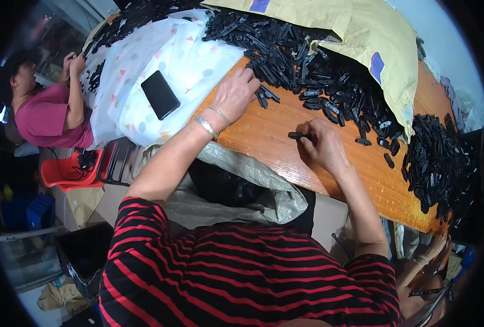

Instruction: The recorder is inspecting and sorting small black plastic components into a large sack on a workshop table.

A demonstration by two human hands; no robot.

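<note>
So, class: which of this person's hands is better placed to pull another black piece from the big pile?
Probably the left hand: its fingers already rest at the edge of the pile of black plastic pieces. The right hand is busy pinching a single black piece on the wooden table.

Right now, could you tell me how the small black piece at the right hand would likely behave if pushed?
The small black piece looks stiff and light, pinched by fingertips alone. Flat and elongated, it would probably slide on the smooth wooden table rather than roll.
</note>
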